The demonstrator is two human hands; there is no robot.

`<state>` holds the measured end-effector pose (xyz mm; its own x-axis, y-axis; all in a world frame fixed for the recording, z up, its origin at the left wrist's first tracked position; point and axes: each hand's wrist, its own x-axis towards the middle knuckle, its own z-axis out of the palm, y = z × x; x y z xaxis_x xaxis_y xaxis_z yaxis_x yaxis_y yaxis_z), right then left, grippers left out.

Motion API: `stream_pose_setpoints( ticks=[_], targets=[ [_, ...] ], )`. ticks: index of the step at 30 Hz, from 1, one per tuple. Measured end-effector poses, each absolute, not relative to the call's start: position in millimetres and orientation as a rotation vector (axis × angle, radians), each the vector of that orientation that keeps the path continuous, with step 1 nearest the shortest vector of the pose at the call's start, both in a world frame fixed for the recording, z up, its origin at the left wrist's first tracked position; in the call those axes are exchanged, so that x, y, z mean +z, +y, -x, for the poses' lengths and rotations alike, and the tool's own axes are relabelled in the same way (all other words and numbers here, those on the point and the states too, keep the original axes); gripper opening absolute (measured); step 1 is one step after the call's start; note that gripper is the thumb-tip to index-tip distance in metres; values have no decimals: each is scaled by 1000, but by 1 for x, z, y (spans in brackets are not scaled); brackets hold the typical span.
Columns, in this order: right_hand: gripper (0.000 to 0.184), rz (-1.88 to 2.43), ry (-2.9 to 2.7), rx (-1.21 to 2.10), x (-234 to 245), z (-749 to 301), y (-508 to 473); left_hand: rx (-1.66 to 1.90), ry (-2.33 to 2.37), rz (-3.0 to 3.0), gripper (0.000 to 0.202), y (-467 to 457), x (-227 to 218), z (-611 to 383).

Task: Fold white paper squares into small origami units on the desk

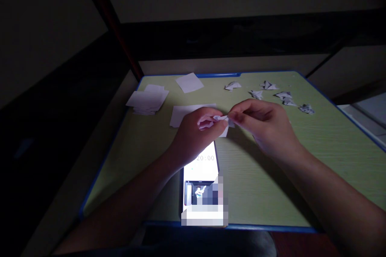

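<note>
Between my two hands, over the middle of the table, is a small folded piece of white paper (222, 118). My left hand (199, 128) pinches its left side between thumb and fingers. From the right, my right hand (262, 122) grips the other end with thumb and forefinger. A flat white sheet (181, 114) lies below and behind my left hand, partly covered by it. Under my left wrist a lit phone (201, 168) shows digits reading 20:00; part of its screen is blurred out.
A stack of white paper (147, 100) sits at the table's left edge, with a single square sheet (189, 82) at the back. Several folded paper pieces (268, 85) are scattered at the back right. The green table (271, 192) has a blue rim; the room around is dark.
</note>
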<state>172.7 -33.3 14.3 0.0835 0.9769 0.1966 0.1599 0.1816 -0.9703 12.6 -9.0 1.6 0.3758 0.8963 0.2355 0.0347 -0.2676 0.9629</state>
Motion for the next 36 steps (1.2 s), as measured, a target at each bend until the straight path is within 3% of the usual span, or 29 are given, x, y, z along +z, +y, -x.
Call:
stream_pose_setpoints(
  ticks=[36],
  targets=[
    [7,1128,-1292,1021,7,-175,-33,1031,889,-1678,10,-12,2,-10]
  ],
)
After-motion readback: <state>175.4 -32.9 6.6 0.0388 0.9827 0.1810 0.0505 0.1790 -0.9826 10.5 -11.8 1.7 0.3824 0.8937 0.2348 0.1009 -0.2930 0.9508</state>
